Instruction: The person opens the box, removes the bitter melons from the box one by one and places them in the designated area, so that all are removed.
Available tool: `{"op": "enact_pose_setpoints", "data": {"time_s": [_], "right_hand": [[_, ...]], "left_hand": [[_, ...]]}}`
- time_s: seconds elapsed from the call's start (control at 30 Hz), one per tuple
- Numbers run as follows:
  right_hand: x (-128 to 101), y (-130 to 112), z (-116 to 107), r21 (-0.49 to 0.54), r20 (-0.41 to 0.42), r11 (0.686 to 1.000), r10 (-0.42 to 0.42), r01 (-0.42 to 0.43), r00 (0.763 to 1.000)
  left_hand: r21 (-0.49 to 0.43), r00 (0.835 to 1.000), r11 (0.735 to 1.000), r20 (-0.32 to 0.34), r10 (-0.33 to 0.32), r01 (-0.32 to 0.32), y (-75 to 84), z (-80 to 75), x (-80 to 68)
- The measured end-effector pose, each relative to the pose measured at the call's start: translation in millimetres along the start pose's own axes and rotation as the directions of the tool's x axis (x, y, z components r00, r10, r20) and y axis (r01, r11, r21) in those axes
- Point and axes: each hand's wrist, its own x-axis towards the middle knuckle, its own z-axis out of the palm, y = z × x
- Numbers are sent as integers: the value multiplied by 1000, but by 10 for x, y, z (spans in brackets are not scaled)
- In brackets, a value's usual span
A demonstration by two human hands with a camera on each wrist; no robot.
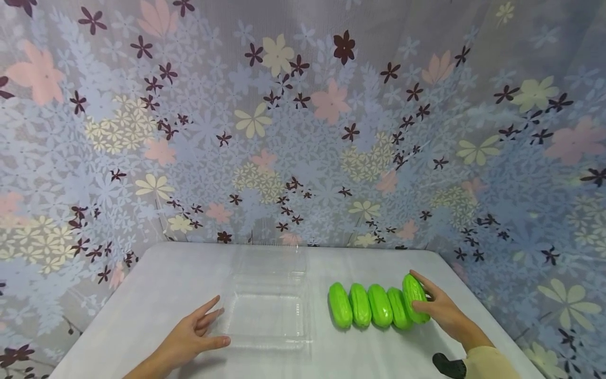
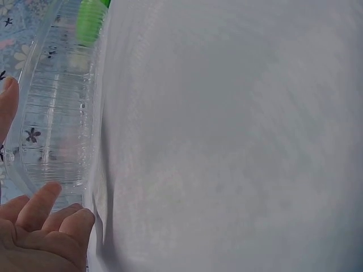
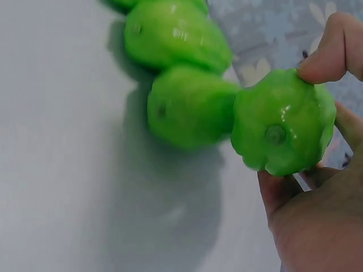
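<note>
Right hand (image 1: pixel 440 308): fingers and thumb curled round the end gourd (image 1: pixel 415 297), tipped up off the table (image 1: pixel 142 295), rightmost of five green ones | Left hand (image 1: pixel 191 334): fingers relaxed, holding nothing, beside the clear tray (image 1: pixel 265 316), seemingly to steady it.

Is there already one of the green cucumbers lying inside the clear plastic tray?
No, the clear tray holds nothing; all five cucumbers lie beside it.

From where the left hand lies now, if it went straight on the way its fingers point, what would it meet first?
Most likely the clear plastic tray. The left hand lies open on the table, fingers pointing at the tray's near-left edge. In the left wrist view the fingertips are almost at its wall; whether they touch is unclear.
</note>
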Motion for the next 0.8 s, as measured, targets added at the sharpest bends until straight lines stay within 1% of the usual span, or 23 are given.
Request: {"op": "enact_pose_setpoints", "data": {"time_s": [0.13, 0.27, 0.53, 0.8], "right_hand": [[-6, 145, -84, -1, -3, 999, 44, -44, 999], [7, 245, -107, 10, -15, 998, 66, -66, 998], [54, 324, -75, 14, 11, 993, 115, -115, 993], [94, 385, -75, -22, -28, 989, 147, -148, 989]], "left_hand": [[-4, 1000, 1000, 4, -1, 1, -1, -9, 3], [-9, 1000, 1000, 7, 4, -4, 1, -14, 11], [-11, 1000, 1000, 10, 6, -6, 41, -14, 0], [-14, 1000, 1000, 11, 19, -19, 50, -5, -10]]}}
